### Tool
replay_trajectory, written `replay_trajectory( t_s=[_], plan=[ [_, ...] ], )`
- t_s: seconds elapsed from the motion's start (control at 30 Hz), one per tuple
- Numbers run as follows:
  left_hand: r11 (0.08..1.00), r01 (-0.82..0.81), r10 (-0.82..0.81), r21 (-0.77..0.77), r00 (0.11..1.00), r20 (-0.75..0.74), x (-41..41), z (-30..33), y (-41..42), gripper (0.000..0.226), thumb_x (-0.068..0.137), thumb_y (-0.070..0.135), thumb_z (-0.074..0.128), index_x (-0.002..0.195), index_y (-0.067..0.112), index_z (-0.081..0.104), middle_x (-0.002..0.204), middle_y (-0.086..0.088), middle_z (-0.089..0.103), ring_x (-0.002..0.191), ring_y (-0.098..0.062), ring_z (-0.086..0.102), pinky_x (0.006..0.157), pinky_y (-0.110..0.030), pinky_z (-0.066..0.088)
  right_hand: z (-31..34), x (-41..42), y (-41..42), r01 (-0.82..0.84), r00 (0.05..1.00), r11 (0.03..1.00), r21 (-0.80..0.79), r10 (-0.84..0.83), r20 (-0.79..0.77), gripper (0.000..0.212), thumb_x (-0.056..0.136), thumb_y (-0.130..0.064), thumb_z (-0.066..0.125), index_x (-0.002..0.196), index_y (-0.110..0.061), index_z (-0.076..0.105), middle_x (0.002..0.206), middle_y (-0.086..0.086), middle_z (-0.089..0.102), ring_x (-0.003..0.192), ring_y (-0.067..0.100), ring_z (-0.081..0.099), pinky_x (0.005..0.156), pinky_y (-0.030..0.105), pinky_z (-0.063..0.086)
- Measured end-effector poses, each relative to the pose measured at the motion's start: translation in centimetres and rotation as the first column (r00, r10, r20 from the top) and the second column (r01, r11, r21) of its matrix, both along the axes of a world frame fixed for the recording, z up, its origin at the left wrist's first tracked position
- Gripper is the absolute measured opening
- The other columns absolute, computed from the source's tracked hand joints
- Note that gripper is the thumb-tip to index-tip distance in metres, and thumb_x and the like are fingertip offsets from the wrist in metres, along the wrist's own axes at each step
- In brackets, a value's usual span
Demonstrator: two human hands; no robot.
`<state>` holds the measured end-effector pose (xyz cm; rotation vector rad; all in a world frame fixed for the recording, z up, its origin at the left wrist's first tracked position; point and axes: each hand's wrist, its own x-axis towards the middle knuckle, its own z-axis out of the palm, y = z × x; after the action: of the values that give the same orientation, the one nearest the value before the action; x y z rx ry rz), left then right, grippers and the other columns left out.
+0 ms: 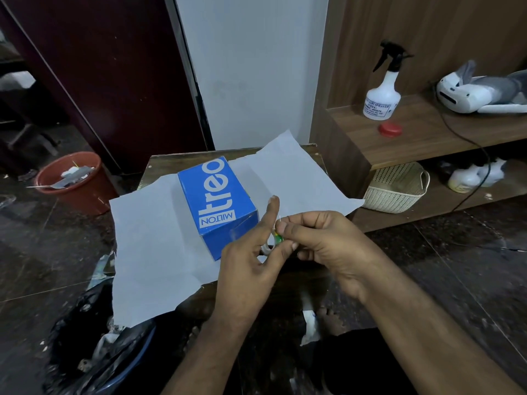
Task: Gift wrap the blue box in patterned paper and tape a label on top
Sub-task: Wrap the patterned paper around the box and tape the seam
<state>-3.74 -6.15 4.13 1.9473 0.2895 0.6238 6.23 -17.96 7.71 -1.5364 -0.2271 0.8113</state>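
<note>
A: Both sets of fingers grasp the tape roll: left hand cradles it, forefinger straight; right hand pinches at its rim.

B: Probably picking the end loose. Pull slowly. The blue box sits just beyond the fingertips, on the unfolded paper.

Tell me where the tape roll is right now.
The tape roll is held between the left hand and right hand, just right of the blue box, over the paper.

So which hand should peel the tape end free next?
Probably the right hand: its fingertips already pinch at the tape roll, which the left hand holds steady beside the blue box.
</note>
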Motion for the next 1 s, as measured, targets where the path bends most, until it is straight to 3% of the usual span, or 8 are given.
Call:
replay_trajectory(
  t_s=[0.17,0.27,0.4,0.5,0.6,0.7,0.9,1.0],
  plan=[
    [0.999,0.007,-0.008,-0.054,1.0,-0.014,0.2,0.2,0.1,0.081,0.09,0.016,0.078,0.134,0.074,0.042,0.144,0.034,0.053,0.133,0.01,0.052,0.109,-0.033,0.052,0.2,0.2,-0.4,-0.036,0.996,0.999,-0.026,0.037,0.077,0.014,0.093,-0.025,0.076,0.101,-0.015,0.081,0.081,0.006,0.076,0.071,0.002,0.064,0.071,0.023,0.048],
    [0.988,0.038,-0.043,-0.149,0.998,-0.035,0.3,0.1,-0.1,0.081,0.089,0.011,0.079,0.145,0.057,0.042,0.139,0.03,0.061,0.13,0.001,0.059,0.104,-0.044,0.056,0.2,0.6,-1.0,-0.06,0.99,0.996,-0.063,0.067,0.128,0.014,0.095,-0.025,0.074,0.103,-0.016,0.08,0.096,0.013,0.078,0.074,0.003,0.065,0.071,0.023,0.048],
    [0.977,0.043,-0.055,-0.21,0.997,-0.05,0.4,0.3,-0.4,0.064,0.088,0.018,0.081,0.139,0.047,0.057,0.131,0.031,0.065,0.124,-0.001,0.064,0.094,-0.052,0.06,-0.4,1.7,-1.9,0.001,0.967,0.989,-0.147,0.037,0.254,0.009,0.098,-0.019,0.069,0.097,-0.019,0.078,0.086,0.002,0.078,0.079,0.014,0.07,0.072,0.027,0.056],
    [0.968,0.035,-0.051,-0.25,0.997,-0.058,0.4,0.4,-0.6,0.059,0.088,0.016,0.081,0.135,0.046,0.061,0.129,0.032,0.066,0.119,-0.001,0.067,0.09,-0.053,0.062,-1.2,3.3,-3.4,0.078,0.851,0.893,-0.442,0.172,0.497,0.012,0.093,-0.023,0.071,0.083,-0.018,0.076,0.076,-0.002,0.076,0.078,0.019,0.072,0.078,0.041,0.061],
    [0.963,0.031,-0.055,-0.267,0.995,-0.082,0.4,0.4,-0.6,0.057,0.088,0.018,0.08,0.134,0.046,0.061,0.13,0.034,0.064,0.119,0.001,0.066,0.092,-0.053,0.061,-1.6,4.0,-4.7,0.137,0.776,0.684,-0.716,0.375,0.507,0.015,0.092,-0.027,0.073,0.079,-0.02,0.075,0.086,-0.008,0.072,0.096,0.021,0.067,0.088,0.041,0.057],
    [0.961,0.031,-0.06,-0.275,0.993,-0.097,0.5,0.2,-0.6,0.057,0.088,0.02,0.08,0.135,0.046,0.061,0.135,0.032,0.063,0.12,0.001,0.066,0.094,-0.055,0.059,-2.0,4.5,-4.2,0.198,0.77,0.631,-0.75,0.374,0.517,0.002,0.092,-0.023,0.072,0.093,-0.021,0.072,0.1,-0.005,0.068,0.107,0.024,0.064,0.094,0.04,0.054],
    [0.963,0.036,-0.066,-0.268,0.992,-0.104,0.4,0.1,-0.7,0.057,0.088,0.017,0.08,0.136,0.042,0.063,0.131,0.032,0.065,0.121,0.002,0.065,0.099,-0.048,0.059,-2.6,4.3,-1.1,0.287,0.706,0.634,-0.718,0.366,0.606,0.018,0.093,-0.019,0.067,0.111,-0.015,0.068,0.107,0.006,0.069,0.103,0.029,0.065,0.086,0.041,0.056],
    [0.964,0.032,-0.061,-0.264,0.993,-0.104,0.3,0.1,-0.6,0.056,0.09,0.016,0.08,0.134,0.043,0.062,0.13,0.033,0.066,0.121,0.002,0.065,0.103,-0.043,0.057,-2.7,3.5,-0.1,0.327,0.686,0.544,-0.772,0.426,0.59,0.035,0.093,-0.022,0.069,0.125,-0.015,0.057,0.118,0.011,0.061,0.112,0.033,0.061,0.086,0.043,0.053]
  ],
)
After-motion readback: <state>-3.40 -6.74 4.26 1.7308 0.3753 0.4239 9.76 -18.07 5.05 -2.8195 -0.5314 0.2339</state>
